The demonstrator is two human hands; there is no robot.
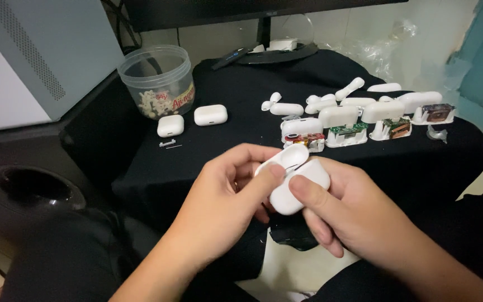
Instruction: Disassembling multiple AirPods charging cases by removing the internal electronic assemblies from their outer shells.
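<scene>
A clear round plastic jar (156, 78) is standing open at the table's back left, wearing a curved label (181, 96) in yellow with red lettering. A dark monitor screen (225, 10) is sitting along the top edge, on a black stand.

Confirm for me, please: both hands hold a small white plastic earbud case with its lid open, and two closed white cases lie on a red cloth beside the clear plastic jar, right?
Almost: the cloth is black, not red, as the head view shows. Both the left hand and right hand hold the small white plastic earbud case, lid open; two closed white cases lie beside the clear plastic jar.
</scene>
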